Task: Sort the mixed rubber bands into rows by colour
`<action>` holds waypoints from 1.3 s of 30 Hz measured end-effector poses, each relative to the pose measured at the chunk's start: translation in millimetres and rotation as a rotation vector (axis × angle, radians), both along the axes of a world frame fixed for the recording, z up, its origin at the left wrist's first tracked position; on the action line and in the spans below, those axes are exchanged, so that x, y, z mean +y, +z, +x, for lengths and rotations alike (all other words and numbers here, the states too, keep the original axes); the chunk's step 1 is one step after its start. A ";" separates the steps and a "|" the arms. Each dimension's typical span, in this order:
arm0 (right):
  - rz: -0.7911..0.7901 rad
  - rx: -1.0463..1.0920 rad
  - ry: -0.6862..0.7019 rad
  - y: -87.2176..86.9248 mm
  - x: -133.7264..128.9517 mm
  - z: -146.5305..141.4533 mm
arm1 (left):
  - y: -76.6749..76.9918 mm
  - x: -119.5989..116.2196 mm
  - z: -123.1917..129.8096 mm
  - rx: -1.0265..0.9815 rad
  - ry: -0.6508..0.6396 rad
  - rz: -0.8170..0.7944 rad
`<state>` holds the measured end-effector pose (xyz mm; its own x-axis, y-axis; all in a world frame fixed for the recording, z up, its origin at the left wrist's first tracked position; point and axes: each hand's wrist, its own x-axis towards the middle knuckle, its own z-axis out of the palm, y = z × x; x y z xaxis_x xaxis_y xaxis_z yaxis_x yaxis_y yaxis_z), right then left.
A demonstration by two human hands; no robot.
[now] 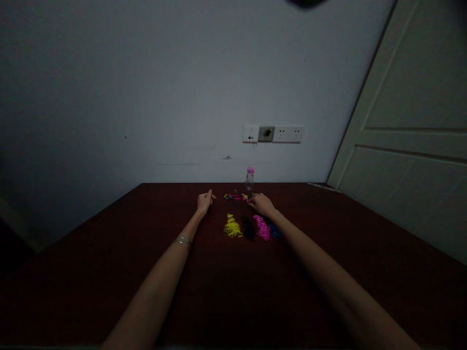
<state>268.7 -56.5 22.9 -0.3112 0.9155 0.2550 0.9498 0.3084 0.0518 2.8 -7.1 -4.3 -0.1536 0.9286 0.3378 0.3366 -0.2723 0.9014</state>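
A strip of mixed small coloured bands, in yellow, pink, blue and dark tones, lies across the far part of the table. My right hand reaches to its right end, with fingers bent down and fingertips together among the bands; what they pinch is too small to make out. To the left of the strip, my left hand rests on the table with its fingers curled in, and nothing shows in it. Closer to me are sorted piles: yellow bands, black bands, pink bands and blue bands, partly behind my right forearm.
A small clear bottle with a pink cap stands behind the strip, near the wall. Sockets and switches are set in the wall above the dark red table. A pale panelled door rises on the right. The light is dim.
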 end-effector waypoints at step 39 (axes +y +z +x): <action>-0.023 0.228 0.213 -4.9 -61.6 107.8 | -0.8 1.4 0.1 0.087 -0.063 0.001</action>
<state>376.5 -118.2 18.1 -0.4341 0.8423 0.3197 0.8501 0.5004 -0.1642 2.8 -5.7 -5.2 -0.0650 0.9351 0.3483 0.3961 -0.2962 0.8691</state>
